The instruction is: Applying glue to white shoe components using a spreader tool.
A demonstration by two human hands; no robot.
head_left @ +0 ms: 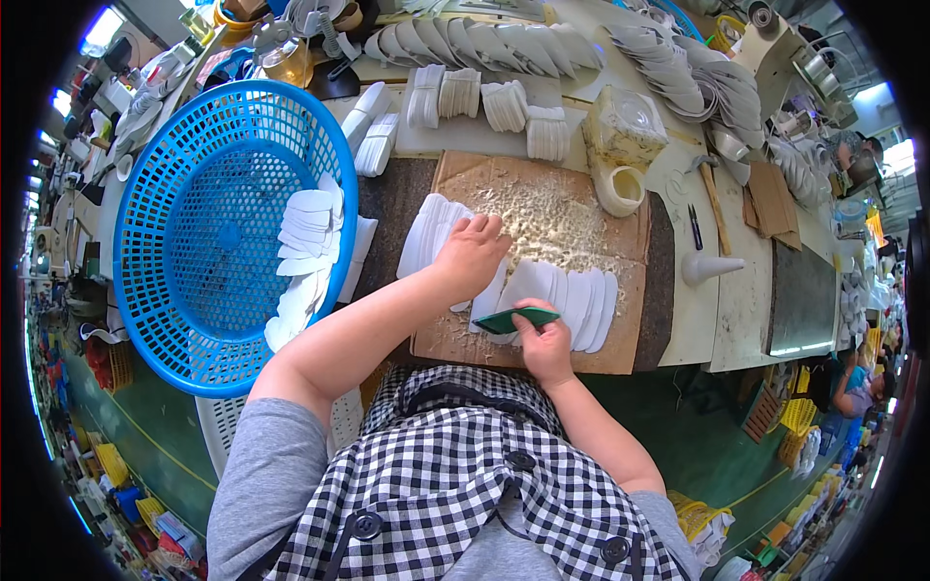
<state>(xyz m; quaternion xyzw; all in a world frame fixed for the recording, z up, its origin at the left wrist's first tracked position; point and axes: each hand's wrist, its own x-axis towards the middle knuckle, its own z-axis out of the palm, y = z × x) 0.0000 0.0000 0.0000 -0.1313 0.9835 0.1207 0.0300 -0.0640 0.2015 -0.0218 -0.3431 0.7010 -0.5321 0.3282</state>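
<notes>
My right hand (pixel 545 347) grips a flat green spreader (pixel 509 321), its blade lying over the near ends of a fanned row of white insole-shaped pieces (pixel 585 302). My left hand (pixel 475 254) reaches across to the left, back upward, with its fingers curled together. It rests at the right edge of a second white stack (pixel 426 234); its fingertips and whatever they pinch are hidden. Both groups lie on a brown cardboard sheet (pixel 475 179) caked with a yellowish crust.
A big blue basket (pixel 145 155) stands at the left, white pieces along its right side. Behind the cardboard are bundled white pieces (pixel 459 94) and a crusted clear container (pixel 625 126) beside a white cup (pixel 620 189). A hammer (pixel 717 198), a pen-like tool (pixel 696 227) and a white cone-shaped nozzle (pixel 707 267) lie right.
</notes>
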